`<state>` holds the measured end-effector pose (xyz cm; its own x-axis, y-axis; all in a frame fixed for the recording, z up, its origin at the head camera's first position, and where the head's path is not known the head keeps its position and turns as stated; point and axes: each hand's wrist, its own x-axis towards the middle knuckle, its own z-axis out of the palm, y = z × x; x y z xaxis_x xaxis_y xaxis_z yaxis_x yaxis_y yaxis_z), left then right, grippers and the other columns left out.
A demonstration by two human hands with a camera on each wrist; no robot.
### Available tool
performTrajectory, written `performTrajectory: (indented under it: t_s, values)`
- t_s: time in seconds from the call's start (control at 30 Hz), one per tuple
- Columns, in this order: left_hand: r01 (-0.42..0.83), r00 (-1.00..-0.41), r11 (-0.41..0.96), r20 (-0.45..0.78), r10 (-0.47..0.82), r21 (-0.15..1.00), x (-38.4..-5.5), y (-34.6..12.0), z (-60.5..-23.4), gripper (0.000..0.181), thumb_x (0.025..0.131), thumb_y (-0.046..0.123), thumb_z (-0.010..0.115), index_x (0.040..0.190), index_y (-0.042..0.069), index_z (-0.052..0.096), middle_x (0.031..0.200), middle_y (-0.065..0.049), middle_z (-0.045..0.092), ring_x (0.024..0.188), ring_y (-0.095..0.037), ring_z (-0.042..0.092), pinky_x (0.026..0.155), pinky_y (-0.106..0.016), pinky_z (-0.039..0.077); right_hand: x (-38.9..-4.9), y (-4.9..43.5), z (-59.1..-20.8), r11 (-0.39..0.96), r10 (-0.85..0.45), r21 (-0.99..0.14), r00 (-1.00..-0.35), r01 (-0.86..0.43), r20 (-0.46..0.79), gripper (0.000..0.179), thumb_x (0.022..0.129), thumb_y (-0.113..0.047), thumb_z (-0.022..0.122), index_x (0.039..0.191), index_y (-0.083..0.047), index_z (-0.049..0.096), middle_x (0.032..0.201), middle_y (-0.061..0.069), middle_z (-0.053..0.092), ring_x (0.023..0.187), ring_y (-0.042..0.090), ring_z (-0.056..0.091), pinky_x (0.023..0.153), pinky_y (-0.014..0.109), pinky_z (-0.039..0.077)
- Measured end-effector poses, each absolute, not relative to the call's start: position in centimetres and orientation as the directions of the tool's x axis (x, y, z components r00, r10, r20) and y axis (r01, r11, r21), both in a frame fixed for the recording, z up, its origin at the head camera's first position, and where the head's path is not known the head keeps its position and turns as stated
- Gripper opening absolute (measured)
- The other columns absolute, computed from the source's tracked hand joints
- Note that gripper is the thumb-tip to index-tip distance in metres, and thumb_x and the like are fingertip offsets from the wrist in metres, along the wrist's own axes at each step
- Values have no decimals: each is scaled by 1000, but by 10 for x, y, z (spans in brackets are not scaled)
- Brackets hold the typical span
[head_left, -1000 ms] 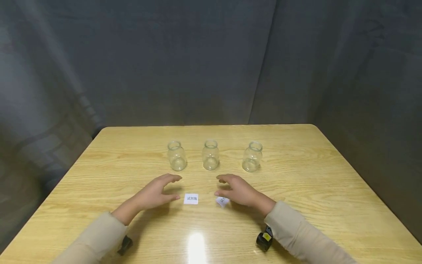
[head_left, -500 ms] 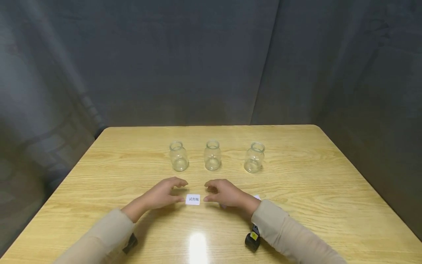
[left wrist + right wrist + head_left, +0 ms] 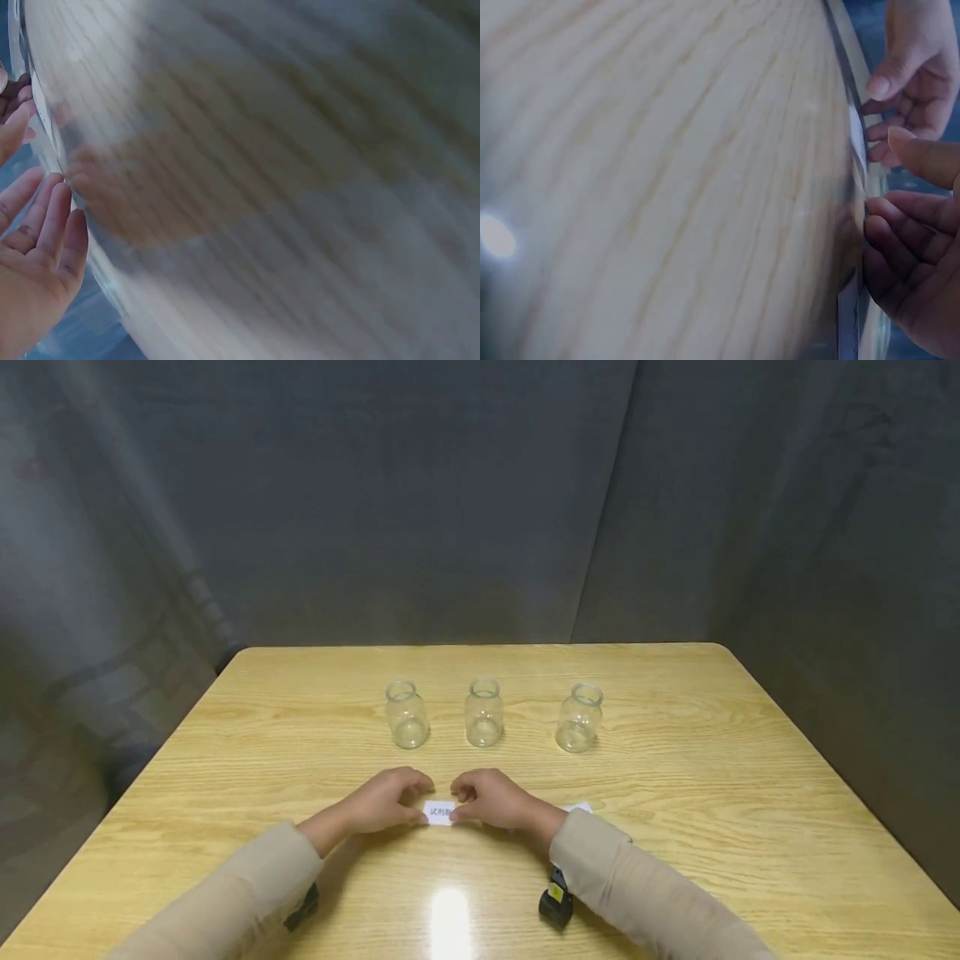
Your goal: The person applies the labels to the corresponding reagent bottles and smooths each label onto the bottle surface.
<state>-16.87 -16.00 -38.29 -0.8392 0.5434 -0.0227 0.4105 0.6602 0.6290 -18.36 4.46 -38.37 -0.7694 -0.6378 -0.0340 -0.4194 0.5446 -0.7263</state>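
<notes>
A small white card point(image 3: 437, 812) with printed characters lies on the table between the two hands. At its left edge is the thumb of my left hand point(image 3: 386, 802), the fingers curving beyond it. My right hand point(image 3: 491, 799) comes from the other side, its thumb overlapping the card's right edge in the head view. The left wrist view has the left hand point(image 3: 37, 262) with fingers bent loosely and fingertips at the table. Fingertips of the right hand point(image 3: 922, 262) also meet the table surface in the right wrist view. Neither hand grips the card.
Three uncapped glass jars stand behind the hands: a left jar point(image 3: 407, 718), a middle jar point(image 3: 483, 717) and a right jar point(image 3: 578, 720). A second white card point(image 3: 580, 807) is mostly hidden behind the right wrist. Dark curtains surround the wooden table point(image 3: 675, 777).
Both hands have moved inward toward the card, the right one travelling farther left, off the second card. The gap between their fingers has narrowed. The jars and cards stay in place.
</notes>
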Motion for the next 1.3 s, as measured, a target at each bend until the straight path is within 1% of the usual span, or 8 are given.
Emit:
performTrajectory:
  t_s: [0.13,0.27,0.4,0.6,0.8,0.97,1.1,1.3]
  values:
    - [373,-855,664,-38,517,648,-170,-159,-387,37,71,17,69,103,3,56,94,-2,54,88,-19,50,78,-36,43,-184,38,-385,595,-615,-686,-787,-419,-53,37,71,-16,69,100,4,58,75,-2,53,69,9,47,64,20,42]
    - [379,-858,665,-25,513,644,-171,-157,-390,34,70,14,70,99,3,57,88,-1,51,84,-16,50,74,-33,43,-182,33,-386,644,-607,-610,-794,-462,-40,38,69,-17,71,99,2,58,70,-2,47,63,9,42,58,19,39]
    - [391,-855,669,-18,518,632,-172,-154,-392,31,69,12,70,96,3,57,86,0,50,82,-15,49,73,-31,43,-180,30,-387,680,-591,-549,-806,-486,-17,31,68,-17,72,92,-1,60,71,-1,46,63,9,41,56,19,37]
    - [401,-849,665,-18,529,630,-171,-153,-391,26,70,8,70,92,5,57,84,0,48,81,-16,48,72,-31,43,-178,27,-387,692,-578,-534,-816,-486,-7,21,67,-14,72,82,-3,60,71,-2,45,63,8,41,57,19,37]
    - [408,-845,664,-16,535,626,-173,-150,-389,21,70,7,69,87,6,56,81,0,48,77,-14,47,69,-29,42,-180,27,-387,691,-574,-539,-819,-482,-5,20,66,-13,72,77,-4,58,70,-3,44,63,9,40,56,19,36]
    - [420,-837,656,-12,547,627,-175,-148,-388,21,69,5,69,86,6,55,81,0,48,77,-15,47,69,-29,42,-182,28,-388,683,-574,-557,-819,-472,-10,23,66,-11,73,76,-5,53,70,-3,43,63,9,40,55,20,36]
    - [409,-836,645,-19,549,646,-175,-146,-387,23,69,2,69,86,5,53,82,-1,49,78,-16,48,70,-30,43,-183,27,-387,652,-583,-604,-812,-459,-12,26,66,-6,72,76,-6,48,66,-3,44,60,9,41,52,19,36]
    - [351,-853,621,-36,521,701,-175,-146,-388,19,74,-1,63,85,6,49,79,0,53,75,-14,50,66,-28,44,-183,26,-386,621,-572,-656,-820,-428,-6,24,68,-1,69,76,-6,47,60,-3,45,53,7,41,47,18,35]
